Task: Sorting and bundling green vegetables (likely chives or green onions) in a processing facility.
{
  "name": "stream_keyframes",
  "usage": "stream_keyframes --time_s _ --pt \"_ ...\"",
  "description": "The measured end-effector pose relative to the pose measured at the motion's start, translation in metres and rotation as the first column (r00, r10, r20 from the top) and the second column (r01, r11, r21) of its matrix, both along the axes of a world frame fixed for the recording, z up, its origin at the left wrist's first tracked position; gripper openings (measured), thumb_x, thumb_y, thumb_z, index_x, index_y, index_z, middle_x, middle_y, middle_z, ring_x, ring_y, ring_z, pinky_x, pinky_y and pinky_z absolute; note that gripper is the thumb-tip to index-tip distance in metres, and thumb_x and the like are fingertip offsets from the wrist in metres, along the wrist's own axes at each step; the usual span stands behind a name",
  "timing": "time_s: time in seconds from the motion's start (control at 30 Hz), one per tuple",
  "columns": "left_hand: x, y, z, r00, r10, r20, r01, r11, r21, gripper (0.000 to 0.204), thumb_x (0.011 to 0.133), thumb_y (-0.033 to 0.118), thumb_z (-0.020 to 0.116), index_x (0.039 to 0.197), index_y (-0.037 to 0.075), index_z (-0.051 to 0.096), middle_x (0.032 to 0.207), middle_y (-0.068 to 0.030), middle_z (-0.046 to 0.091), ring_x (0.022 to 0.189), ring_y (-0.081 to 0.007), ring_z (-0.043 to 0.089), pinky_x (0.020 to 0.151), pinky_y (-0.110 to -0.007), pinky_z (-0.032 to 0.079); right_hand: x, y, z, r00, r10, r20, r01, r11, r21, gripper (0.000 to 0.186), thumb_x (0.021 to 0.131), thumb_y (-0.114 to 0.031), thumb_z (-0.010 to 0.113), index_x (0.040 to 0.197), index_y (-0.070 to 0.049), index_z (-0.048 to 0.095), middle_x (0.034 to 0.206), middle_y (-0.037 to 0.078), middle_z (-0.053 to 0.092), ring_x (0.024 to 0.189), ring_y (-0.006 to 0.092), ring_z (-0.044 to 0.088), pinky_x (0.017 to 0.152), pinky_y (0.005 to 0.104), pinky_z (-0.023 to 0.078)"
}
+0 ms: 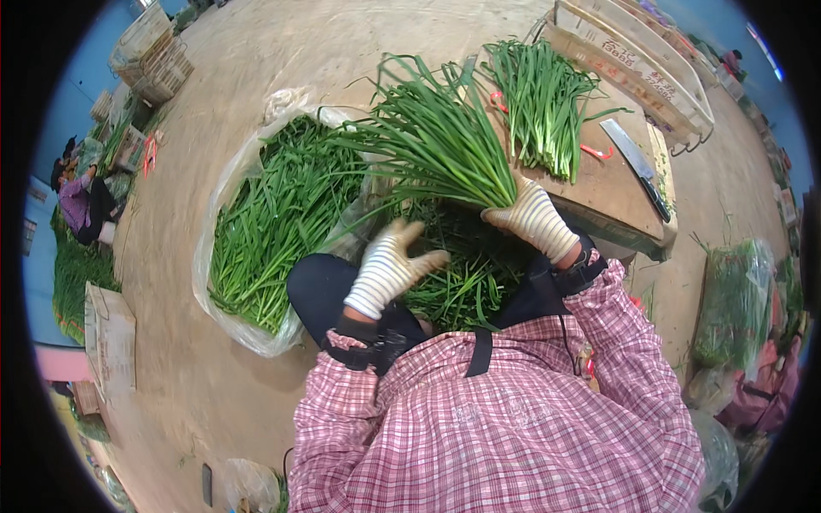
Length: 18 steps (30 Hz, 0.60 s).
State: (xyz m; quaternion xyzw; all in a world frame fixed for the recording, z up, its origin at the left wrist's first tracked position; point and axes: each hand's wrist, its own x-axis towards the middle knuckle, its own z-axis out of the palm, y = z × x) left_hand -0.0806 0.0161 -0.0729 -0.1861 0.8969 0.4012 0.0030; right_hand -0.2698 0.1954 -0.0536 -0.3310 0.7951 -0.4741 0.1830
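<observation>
My right hand [534, 219], in a striped knit glove, grips a bunch of garlic chives [457, 137] by the pale stem ends. The leaves fan out up and to the left, over the edge of a low wooden table. My left hand [395, 267], gloved alike, hovers above my lap with thumb and fingers apart and nothing in it. Below both hands, loose green leaves [462, 295] lie between my knees. A second bunch of chives [543, 111] rests on the table [607, 192], with red ties [596, 152] beside it.
A knife [637, 167] with a black handle lies at the table's right side. Left of my knee stands a clear plastic bag [205, 265] full of chives. Behind the table are plastic crates [633, 68]. Wrapped greens [731, 299] sit at right. Another person [81, 201] sits far left.
</observation>
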Motion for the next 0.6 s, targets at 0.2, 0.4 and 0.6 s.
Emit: stream_keyframes --time_s 0.2,0.4,0.6 --pt "-0.038 0.058 -0.059 0.932 0.311 -0.187 0.210 -0.041 0.977 0.073 0.077 0.041 0.081 0.135 0.011 0.048 0.133 -0.0054 0.054 0.126 -0.0247 0.048 0.112 -0.045 0.036 0.043 -0.008 0.029 0.949 0.086 -0.303 0.013 0.950 0.311 0.051 0.068 -0.028 0.075 0.104 0.003 0.057 0.089 0.026 0.068 0.087 0.0399 0.067 0.076 0.0444 0.054" --pt "-0.073 0.061 0.003 0.812 0.523 -0.258 0.299 0.006 0.954 0.064 0.090 0.043 0.067 0.137 0.005 0.048 0.133 -0.0124 0.056 0.123 -0.0266 0.053 0.106 -0.045 0.042 0.059 0.021 0.026 0.894 0.068 -0.443 0.059 0.962 0.267 0.053 0.071 -0.021 0.077 0.111 0.000 0.051 0.093 0.023 0.066 0.085 0.0396 0.067 0.071 0.0447 0.054" --pt "-0.157 0.029 0.077 0.767 0.413 -0.491 0.361 0.354 0.863 0.045 0.093 0.022 0.063 0.132 0.002 0.053 0.121 -0.0125 0.063 0.111 -0.0250 0.061 0.099 -0.039 0.049 0.026 0.023 0.044 0.922 -0.221 -0.318 0.279 0.949 0.150 0.056 0.071 -0.029 0.077 0.113 -0.002 0.052 0.090 0.022 0.068 0.087 0.0387 0.068 0.075 0.0445 0.054"
